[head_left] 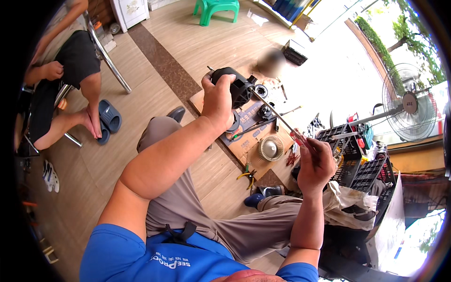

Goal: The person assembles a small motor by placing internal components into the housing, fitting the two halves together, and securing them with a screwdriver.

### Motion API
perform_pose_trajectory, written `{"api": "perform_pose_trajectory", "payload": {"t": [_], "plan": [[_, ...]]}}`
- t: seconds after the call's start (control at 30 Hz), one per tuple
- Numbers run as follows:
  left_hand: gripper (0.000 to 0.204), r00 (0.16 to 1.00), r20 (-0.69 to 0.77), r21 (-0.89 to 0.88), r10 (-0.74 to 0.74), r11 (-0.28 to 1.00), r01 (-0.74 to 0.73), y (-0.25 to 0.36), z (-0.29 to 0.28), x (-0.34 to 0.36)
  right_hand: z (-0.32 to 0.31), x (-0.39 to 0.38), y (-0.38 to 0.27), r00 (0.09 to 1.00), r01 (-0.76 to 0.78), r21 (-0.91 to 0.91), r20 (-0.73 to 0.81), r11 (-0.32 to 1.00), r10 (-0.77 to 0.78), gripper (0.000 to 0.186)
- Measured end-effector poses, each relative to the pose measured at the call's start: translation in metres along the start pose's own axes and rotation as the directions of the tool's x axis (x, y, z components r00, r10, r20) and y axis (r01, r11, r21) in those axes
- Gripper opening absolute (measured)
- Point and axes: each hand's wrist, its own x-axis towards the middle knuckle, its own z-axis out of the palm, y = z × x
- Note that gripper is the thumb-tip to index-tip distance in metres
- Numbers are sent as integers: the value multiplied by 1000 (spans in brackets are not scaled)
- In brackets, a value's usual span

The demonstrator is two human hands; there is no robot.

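Note:
My left hand [219, 99] is wrapped round a black plastic motor housing [240, 92], raised above the cardboard. In my right hand [317, 164] is a screwdriver [278, 115] with a reddish see-through handle. Its long shaft runs up and left to the housing; whether the tip sits in a screw is too small to tell. Below, on a flattened cardboard sheet [249, 151], lie a pale finned blower wheel [271, 148], a black motor part [266, 112] and a dark ring [260, 90]. Yellow-handled pliers [247, 174] rest at its near edge.
Black plastic crates [371, 175] with tools and cloth stand at my right, beside a standing fan [409, 102]. A black box [295, 52] and a blurred round thing lie beyond the cardboard. Another person sits at left near blue slippers [110, 117]. A green stool [216, 8] stands far off.

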Motion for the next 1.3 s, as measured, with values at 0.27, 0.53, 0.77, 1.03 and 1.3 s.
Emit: {"api": "perform_pose_trajectory", "payload": {"t": [0.27, 0.53, 0.77, 1.03, 1.3], "plan": [[49, 985, 83, 7, -149, 989, 149, 9, 5, -4, 3, 2, -10, 977, 211, -86, 24, 974, -210, 25], [55, 989, 31, 130, -148, 981, 142, 6, 8, -3, 1, 2, -14, 947, 322, -145, 66, 936, -316, 28], [57, 990, 112, 97, -82, 993, 71, 1, 5, 6, 4, -4, -17, 990, 140, -130, 14, 982, -139, 23], [46, 990, 144, 104, -4, 995, -11, 3, 7, 7, 15, -15, -12, 768, -628, 528, 307, 571, 562, 18], [62, 995, 93, 161, -32, 987, 16, -1, 12, 0, 5, -12, -3, 990, -137, 95, -33, 986, 140, 25]]}}
